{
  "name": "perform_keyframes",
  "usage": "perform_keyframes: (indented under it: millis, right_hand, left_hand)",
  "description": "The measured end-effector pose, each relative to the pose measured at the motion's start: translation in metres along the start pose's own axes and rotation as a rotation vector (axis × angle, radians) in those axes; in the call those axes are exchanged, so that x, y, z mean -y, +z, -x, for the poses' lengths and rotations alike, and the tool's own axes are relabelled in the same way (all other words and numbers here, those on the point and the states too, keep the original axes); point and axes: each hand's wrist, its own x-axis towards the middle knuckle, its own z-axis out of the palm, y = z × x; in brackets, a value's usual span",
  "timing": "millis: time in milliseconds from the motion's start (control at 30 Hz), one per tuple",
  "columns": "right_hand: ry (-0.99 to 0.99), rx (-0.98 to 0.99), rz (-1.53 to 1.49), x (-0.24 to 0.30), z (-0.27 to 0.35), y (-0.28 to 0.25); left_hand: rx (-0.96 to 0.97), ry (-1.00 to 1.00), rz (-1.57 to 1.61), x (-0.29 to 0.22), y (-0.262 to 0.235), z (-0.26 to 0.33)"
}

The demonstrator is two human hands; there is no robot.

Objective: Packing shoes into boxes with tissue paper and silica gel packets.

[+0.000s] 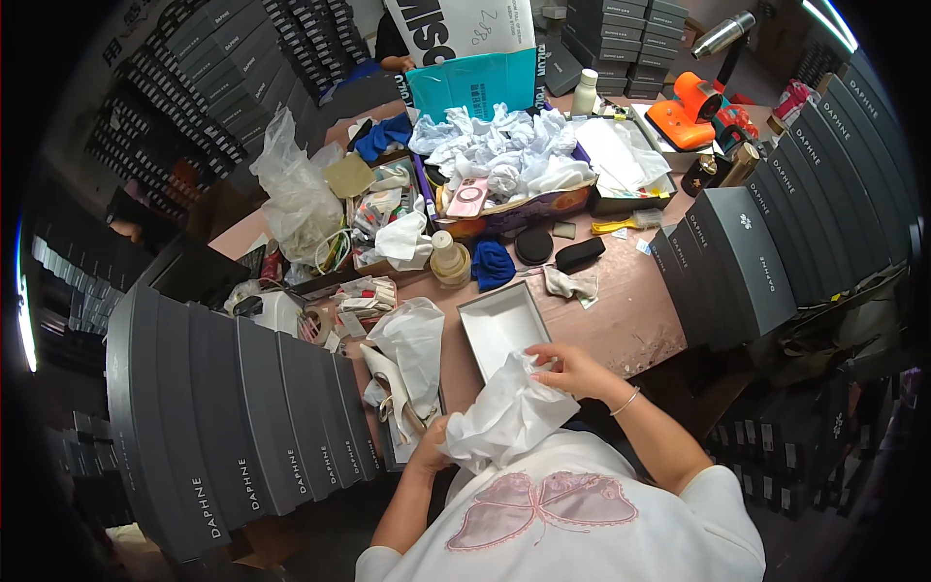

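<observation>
Head view shows both of my grips closed on one crumpled sheet of white tissue paper (509, 412), held just in front of my white shirt (601, 461). My left grip (433, 448) clasps its left edge, some fingers hidden by the paper; my right grip (572, 372) pinches its upper right corner between thumb and fingers. Just beyond the right grip, on the pink counter (621, 310), lies a white-lined box piece (504, 325), lid or base I cannot tell. Near my left grip, beyond it and leftward, a cream shoe (391, 380) rests in an open shoebox (401, 449). Farther left of that grip stand grey shoeboxes (257, 417). Well beyond both grips lie a blue cloth (493, 265) and a yellow brush (616, 226).
</observation>
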Motion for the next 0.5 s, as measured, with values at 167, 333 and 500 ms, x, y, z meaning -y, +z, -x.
perform_keyframes:
  millis: [167, 333, 500]
  right_hand:
    - [0.103, 0.220, 0.174, -0.045, 0.020, -0.018]
    - [0.329, 0.082, -0.369, -0.031, 0.056, -0.027]
    - [0.294, -0.524, -0.432, -0.047, 0.071, -0.059]
  left_hand:
    - [0.055, -0.137, -0.292, -0.034, 0.033, 0.013]
    - [-0.225, 0.015, 0.224, -0.008, 0.039, 0.007]
    - [-0.391, -0.088, 0.046, 0.016, 0.030, 0.006]
